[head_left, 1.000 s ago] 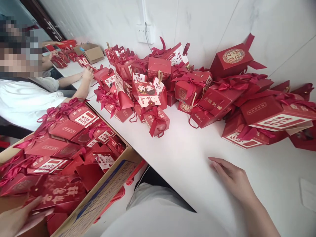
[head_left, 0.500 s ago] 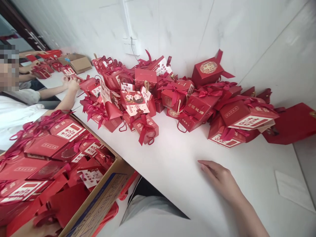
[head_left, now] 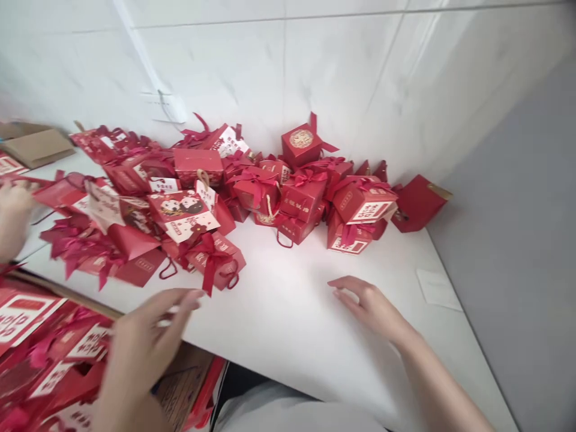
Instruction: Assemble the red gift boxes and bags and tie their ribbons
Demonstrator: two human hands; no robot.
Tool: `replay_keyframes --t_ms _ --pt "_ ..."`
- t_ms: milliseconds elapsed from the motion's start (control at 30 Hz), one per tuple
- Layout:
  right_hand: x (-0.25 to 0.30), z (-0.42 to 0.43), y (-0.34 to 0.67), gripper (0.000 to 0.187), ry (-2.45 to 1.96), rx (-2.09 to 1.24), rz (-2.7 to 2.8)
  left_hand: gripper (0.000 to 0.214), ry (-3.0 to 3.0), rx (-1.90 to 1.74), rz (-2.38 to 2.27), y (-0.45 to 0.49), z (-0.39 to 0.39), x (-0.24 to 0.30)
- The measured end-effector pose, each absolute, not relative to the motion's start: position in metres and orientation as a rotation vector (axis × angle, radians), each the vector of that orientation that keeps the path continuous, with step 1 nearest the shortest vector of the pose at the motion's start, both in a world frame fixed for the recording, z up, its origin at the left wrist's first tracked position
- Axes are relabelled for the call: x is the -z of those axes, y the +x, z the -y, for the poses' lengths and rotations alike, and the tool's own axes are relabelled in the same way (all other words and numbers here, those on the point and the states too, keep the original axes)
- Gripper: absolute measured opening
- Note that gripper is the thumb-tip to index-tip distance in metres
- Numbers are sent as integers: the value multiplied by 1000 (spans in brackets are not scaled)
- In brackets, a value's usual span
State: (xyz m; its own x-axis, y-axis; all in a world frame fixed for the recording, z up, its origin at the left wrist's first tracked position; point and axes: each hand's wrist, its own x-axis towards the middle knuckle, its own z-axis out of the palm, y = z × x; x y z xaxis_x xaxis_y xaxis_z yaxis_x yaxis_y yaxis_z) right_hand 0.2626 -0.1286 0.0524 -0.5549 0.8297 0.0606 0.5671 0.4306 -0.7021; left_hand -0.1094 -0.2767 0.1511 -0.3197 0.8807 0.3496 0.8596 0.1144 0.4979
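My left hand (head_left: 146, 339), slightly blurred by motion, is above the edge of the carton with thumb and forefinger apart and nothing between them. Nearest its fingertips is a red gift box with a ribbon bow (head_left: 218, 261) at the front of the pile. Over the white table (head_left: 270, 318), my right hand (head_left: 369, 306) has its fingers loosely stretched and holds nothing. Beyond it sit stacked red gift boxes (head_left: 366, 201) with white labels. A box printed with two cartoon figures (head_left: 184, 210) lies to the left in the same pile.
More red boxes fill the cardboard carton (head_left: 180, 384) at lower left. Another person's hand (head_left: 15, 210) is at the left edge. A small brown carton (head_left: 36, 144) stands at the back left. A grey panel (head_left: 508, 210) borders the table on the right.
My left hand has come up out of the filled carton, where it was at a red box, and is now empty. The view has swung right; my right hand stays over the table.
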Motion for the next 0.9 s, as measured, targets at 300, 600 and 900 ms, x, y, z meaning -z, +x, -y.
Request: replay_keyframes --t_ms 300,600,900 --pt "-110 -35 379 19 -1630 -194 1513 36 1990 -656 -1448 -30 108 -70" --pt "-107 -101 404 18 -1942 -373 1383 40 2013 -735 -1627 -37 94 -24" --pt "-136 -13 406 14 -1918 -185 1522 39 2112 -656 -1512 -28 99 -20"
